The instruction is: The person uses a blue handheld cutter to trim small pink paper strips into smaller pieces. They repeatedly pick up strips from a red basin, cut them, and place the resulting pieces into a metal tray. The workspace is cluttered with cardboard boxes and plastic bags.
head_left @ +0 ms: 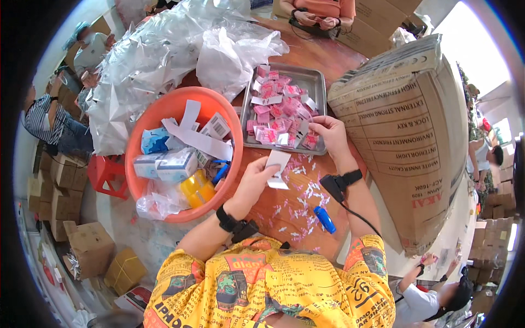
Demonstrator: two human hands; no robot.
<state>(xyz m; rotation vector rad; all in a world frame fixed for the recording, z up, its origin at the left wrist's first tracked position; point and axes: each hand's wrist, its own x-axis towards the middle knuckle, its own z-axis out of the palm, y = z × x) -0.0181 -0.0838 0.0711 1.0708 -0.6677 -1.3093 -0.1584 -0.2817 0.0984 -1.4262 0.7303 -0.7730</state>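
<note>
My left hand pinches a strip of folded white cards above the table, left of centre. Over the near right corner of a metal tray is my right hand, thumb and fingers brought together. Whatever they hold, if anything, is too small to make out. Many small pink packets with white tabs lie heaped in the tray. Tiny pink and white pieces are scattered over the wood table nearer to me. Among them rests a small blue tool, its kind unclear.
Left stands an orange basin with paper strips, boxes and yellow tape rolls. Clear plastic bags pile up behind it. A large cardboard carton leans at the right. Across the table sits another person; more people work around.
</note>
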